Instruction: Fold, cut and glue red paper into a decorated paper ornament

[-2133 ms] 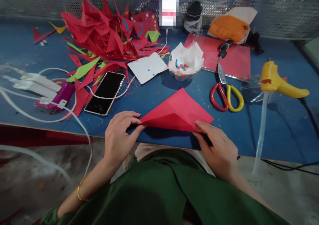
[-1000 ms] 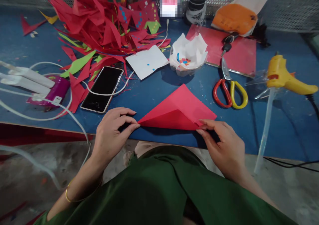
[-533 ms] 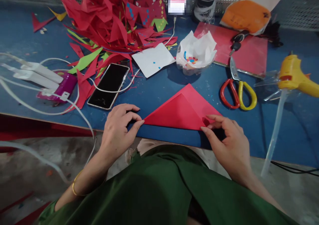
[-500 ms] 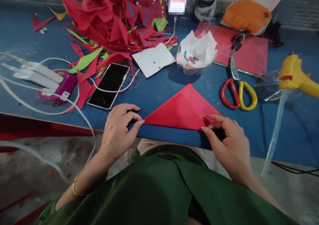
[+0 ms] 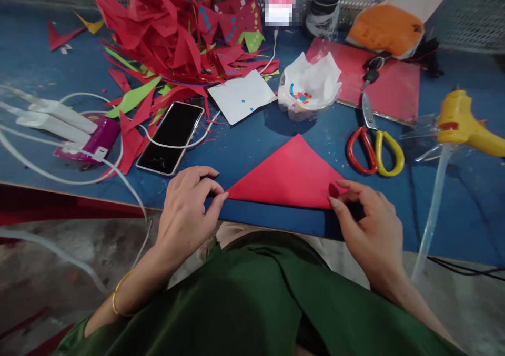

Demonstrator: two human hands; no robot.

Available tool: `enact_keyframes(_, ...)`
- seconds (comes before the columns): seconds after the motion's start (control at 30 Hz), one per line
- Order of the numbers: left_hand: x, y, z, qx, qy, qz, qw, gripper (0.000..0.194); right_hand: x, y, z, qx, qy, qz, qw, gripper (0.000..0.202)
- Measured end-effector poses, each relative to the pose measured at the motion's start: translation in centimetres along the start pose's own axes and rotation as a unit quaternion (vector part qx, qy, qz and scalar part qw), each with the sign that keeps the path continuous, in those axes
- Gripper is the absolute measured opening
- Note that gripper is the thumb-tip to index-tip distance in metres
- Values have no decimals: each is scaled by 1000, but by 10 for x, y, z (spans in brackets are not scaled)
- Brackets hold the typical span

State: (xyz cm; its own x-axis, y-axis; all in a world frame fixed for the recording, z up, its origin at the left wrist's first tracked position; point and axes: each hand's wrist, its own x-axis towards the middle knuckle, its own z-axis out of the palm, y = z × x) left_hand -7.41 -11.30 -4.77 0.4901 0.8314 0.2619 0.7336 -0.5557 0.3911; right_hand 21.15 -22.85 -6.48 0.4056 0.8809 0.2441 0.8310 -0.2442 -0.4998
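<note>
A sheet of red paper [image 5: 292, 174], folded into a wide triangle, lies on the blue table [image 5: 252, 215] with its long edge toward me. My left hand [image 5: 193, 203] pinches the triangle's left corner between thumb and fingertips. At the opposite end, my right hand [image 5: 369, 222] grips the right corner, thumb along the near edge and a finger on top. The paper lies flat, and its far tip points away from me.
Red-and-yellow scissors [image 5: 374, 148] and a yellow glue gun [image 5: 460, 117] lie to the right. A phone [image 5: 171, 138], white cables and a heap of red paper pieces [image 5: 173, 40] are on the left. A paper-lined cup [image 5: 310, 85] holds small coloured bits.
My right hand has slid rightward along the paper's near edge to the right corner. The upper layer now lines up with the lower one. My left hand has stayed at the left corner.
</note>
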Motion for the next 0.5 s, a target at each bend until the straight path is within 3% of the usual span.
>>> enact_keyframes(0.23, -2, -1, 2, 1, 7, -7, 1000, 12, -5, -9, 5, 27, 9, -57, 998, 33)
enact_keyframes(0.5, -2, -3, 2, -3, 12, 1, 1000, 12, -2, -12, 10, 23, -17, -41, 999, 26)
